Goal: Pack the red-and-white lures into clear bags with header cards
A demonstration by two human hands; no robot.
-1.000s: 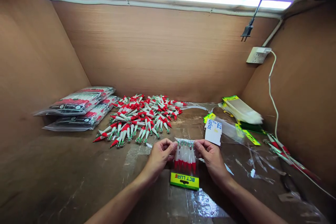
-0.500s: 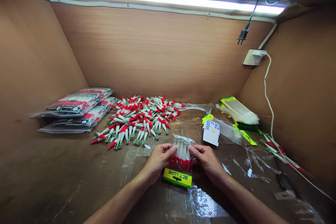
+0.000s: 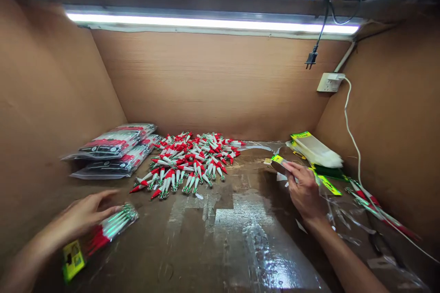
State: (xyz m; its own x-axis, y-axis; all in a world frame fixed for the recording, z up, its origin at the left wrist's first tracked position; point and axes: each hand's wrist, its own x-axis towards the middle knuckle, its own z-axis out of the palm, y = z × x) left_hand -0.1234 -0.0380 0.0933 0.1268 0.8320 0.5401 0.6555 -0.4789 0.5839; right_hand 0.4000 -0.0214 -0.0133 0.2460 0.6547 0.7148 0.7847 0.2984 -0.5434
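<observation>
In the head view, with 12 at the top, the filled pack (image 3: 103,236) now lies at 8 o'clock; half a second ago both hands held it near 6 o'clock. The left hand (image 3: 84,214) is over its hook end, thumb across the plastic, but blur hides whether it grips or has let go. The pack slants, its yellow header towards 7 o'clock.

The right hand (image 3: 304,185) has crossed to 4 o'clock and pinches a flat bag (image 3: 280,162) by its yellow-headed end. I judge from this split that handling of the filled pack is about over and the bag now has the right hand's attention.

The heap of lures (image 3: 192,160) looks undisturbed, just off centre at 7 o'clock. The bag stack (image 3: 318,151) sits just past 3 o'clock, on the same surface (image 3: 192,242).
</observation>
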